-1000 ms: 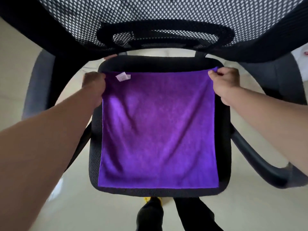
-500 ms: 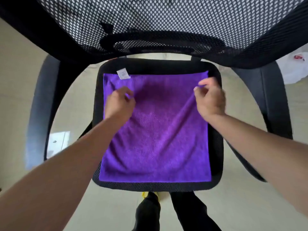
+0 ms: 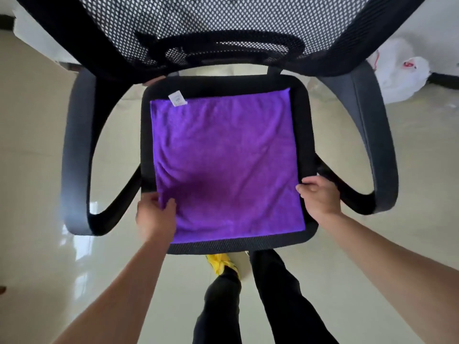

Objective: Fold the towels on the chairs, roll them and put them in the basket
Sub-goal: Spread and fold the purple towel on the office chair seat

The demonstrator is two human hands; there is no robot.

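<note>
Two hands sit at the near end of the purple towel (image 3: 224, 165): the left hand (image 3: 155, 214) pinches the near-left edge, thumb on top, while the right hand (image 3: 319, 196) curls at the right edge (whether it grips cloth I cannot tell). The towel lies flat and unfolded on the chair seat (image 3: 301, 115), stretching away toward the backrest (image 3: 198, 23); a fold would likely travel that way. No basket shows.

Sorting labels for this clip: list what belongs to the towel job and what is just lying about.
Belongs to the job:
purple towel, spread flat
chair seat under it
left hand, at the towel's left edge
right hand, at its right edge

Just lying about:
white plastic bags on the floor
yellow item under the seat
</note>
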